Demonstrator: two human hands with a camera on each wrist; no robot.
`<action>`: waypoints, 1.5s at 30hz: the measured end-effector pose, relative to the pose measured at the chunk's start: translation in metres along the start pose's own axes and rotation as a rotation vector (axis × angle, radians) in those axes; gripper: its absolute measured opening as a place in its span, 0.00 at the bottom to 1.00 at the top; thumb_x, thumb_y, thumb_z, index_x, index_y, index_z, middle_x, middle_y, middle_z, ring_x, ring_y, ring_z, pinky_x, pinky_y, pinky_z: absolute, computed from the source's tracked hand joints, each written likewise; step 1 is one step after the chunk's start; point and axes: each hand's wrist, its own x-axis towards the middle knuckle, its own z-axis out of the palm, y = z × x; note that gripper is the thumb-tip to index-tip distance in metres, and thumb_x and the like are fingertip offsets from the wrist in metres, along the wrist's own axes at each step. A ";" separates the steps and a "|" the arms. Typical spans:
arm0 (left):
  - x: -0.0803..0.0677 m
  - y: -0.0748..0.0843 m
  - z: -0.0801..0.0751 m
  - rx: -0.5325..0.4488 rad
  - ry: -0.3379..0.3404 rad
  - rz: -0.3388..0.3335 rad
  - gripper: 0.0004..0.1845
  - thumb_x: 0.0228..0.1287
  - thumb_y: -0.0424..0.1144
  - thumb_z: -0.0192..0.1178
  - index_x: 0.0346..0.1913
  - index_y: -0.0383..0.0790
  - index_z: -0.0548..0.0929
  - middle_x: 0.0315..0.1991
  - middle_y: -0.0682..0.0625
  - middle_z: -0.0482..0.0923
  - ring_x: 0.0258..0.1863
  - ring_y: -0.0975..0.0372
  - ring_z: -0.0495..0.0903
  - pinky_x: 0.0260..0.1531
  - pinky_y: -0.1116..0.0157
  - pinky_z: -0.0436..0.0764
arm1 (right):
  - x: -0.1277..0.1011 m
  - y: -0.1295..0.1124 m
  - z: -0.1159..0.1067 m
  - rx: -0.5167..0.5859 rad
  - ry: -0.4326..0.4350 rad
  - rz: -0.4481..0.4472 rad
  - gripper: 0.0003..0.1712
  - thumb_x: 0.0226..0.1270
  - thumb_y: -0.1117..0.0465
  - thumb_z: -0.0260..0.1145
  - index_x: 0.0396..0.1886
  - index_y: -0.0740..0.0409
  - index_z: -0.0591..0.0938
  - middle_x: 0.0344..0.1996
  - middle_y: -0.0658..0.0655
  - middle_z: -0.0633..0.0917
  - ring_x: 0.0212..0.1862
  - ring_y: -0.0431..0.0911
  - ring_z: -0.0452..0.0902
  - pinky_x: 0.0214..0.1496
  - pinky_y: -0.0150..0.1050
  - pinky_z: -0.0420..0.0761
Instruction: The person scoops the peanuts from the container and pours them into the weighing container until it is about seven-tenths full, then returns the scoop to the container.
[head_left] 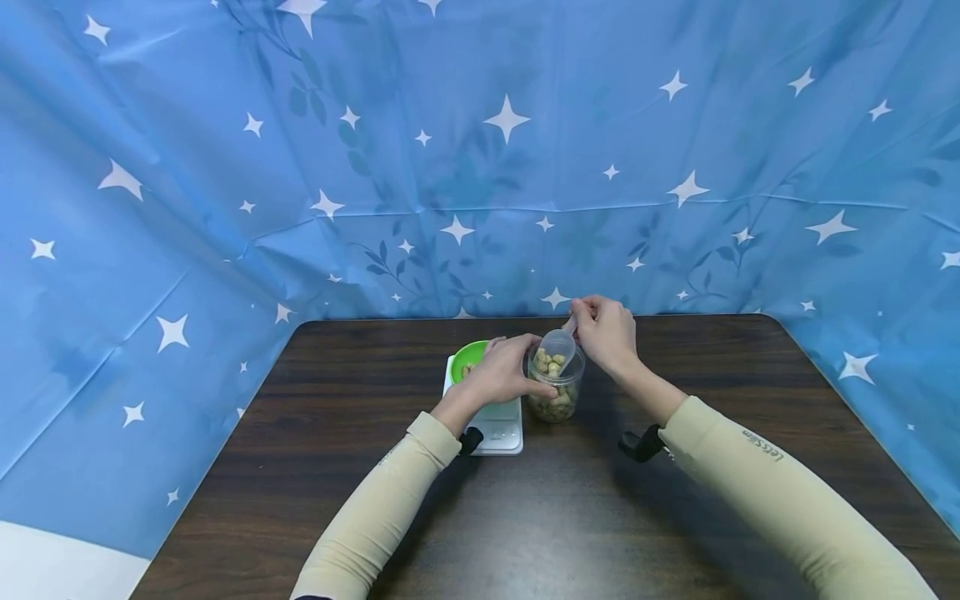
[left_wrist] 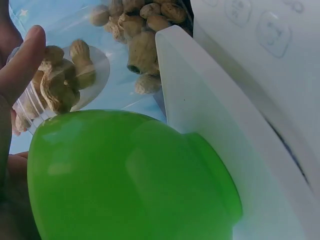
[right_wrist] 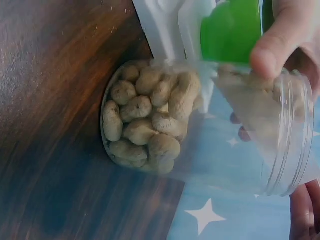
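Observation:
A clear plastic jar [head_left: 568,402] with peanuts in their shells [right_wrist: 145,125] in its lower part stands on the table. My left hand [head_left: 501,372] holds the jar near its rim, thumb on the near side. My right hand [head_left: 609,333] pinches the handle of a translucent scoop [head_left: 558,342], whose bowl dips into the jar's mouth. In the left wrist view, several peanuts [left_wrist: 57,87] show through the clear wall near the rim. Left of the jar, a green bowl [left_wrist: 125,170] sits on a white kitchen scale [head_left: 501,437], partly hidden by my left hand.
Dark wood-grain table [head_left: 555,517] lies under everything. A blue curtain with white stars [head_left: 465,150] hangs right behind its far edge. The scale's buttons [left_wrist: 274,32] face the near side, and the jar stands close beside the scale.

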 end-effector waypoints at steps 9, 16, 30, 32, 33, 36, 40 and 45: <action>0.000 0.001 -0.001 0.010 0.004 0.003 0.45 0.54 0.57 0.79 0.71 0.40 0.74 0.60 0.50 0.80 0.59 0.59 0.77 0.71 0.47 0.59 | 0.001 0.000 -0.004 0.074 -0.048 0.087 0.19 0.83 0.55 0.56 0.41 0.64 0.87 0.26 0.56 0.89 0.26 0.48 0.85 0.24 0.36 0.79; 0.000 0.002 -0.001 0.008 0.006 0.003 0.46 0.54 0.57 0.79 0.71 0.39 0.73 0.60 0.50 0.80 0.59 0.58 0.77 0.69 0.48 0.61 | 0.003 0.000 -0.008 0.133 -0.065 0.139 0.20 0.83 0.55 0.56 0.43 0.67 0.86 0.28 0.60 0.89 0.31 0.55 0.87 0.27 0.34 0.84; 0.000 0.001 -0.003 0.010 -0.005 0.001 0.45 0.55 0.56 0.78 0.71 0.39 0.72 0.63 0.48 0.78 0.63 0.55 0.75 0.70 0.47 0.59 | 0.005 -0.001 -0.013 0.217 -0.065 0.194 0.21 0.83 0.56 0.55 0.45 0.70 0.85 0.30 0.65 0.88 0.27 0.46 0.86 0.29 0.36 0.86; 0.000 0.001 -0.002 0.011 -0.004 0.004 0.45 0.55 0.56 0.78 0.71 0.39 0.72 0.63 0.48 0.78 0.63 0.55 0.75 0.70 0.47 0.59 | 0.005 -0.001 -0.012 0.227 -0.067 0.210 0.21 0.83 0.56 0.55 0.46 0.71 0.85 0.30 0.65 0.88 0.27 0.46 0.86 0.29 0.36 0.86; 0.000 0.001 -0.002 0.012 -0.005 0.005 0.45 0.55 0.56 0.78 0.71 0.38 0.72 0.63 0.48 0.78 0.63 0.55 0.75 0.70 0.46 0.59 | 0.006 0.000 -0.013 0.235 -0.063 0.215 0.21 0.83 0.56 0.55 0.46 0.71 0.85 0.30 0.66 0.88 0.26 0.45 0.86 0.29 0.36 0.86; 0.001 0.001 -0.002 0.016 -0.006 0.003 0.46 0.55 0.57 0.78 0.72 0.39 0.72 0.63 0.48 0.78 0.63 0.55 0.75 0.70 0.47 0.59 | 0.008 0.001 -0.015 0.262 -0.048 0.227 0.22 0.83 0.56 0.54 0.45 0.72 0.85 0.30 0.66 0.88 0.24 0.42 0.85 0.29 0.36 0.86; 0.001 0.001 -0.003 0.024 -0.006 -0.001 0.46 0.54 0.57 0.78 0.72 0.39 0.72 0.63 0.49 0.78 0.63 0.55 0.75 0.70 0.47 0.59 | 0.012 0.003 -0.019 0.312 -0.039 0.268 0.21 0.82 0.57 0.54 0.46 0.73 0.84 0.27 0.62 0.87 0.22 0.39 0.84 0.29 0.36 0.86; 0.000 0.001 -0.004 0.028 -0.008 -0.002 0.46 0.54 0.58 0.78 0.72 0.40 0.72 0.63 0.50 0.79 0.62 0.55 0.75 0.70 0.48 0.59 | 0.015 0.006 -0.023 0.366 -0.030 0.349 0.21 0.82 0.57 0.55 0.48 0.74 0.83 0.23 0.54 0.85 0.20 0.38 0.83 0.30 0.37 0.86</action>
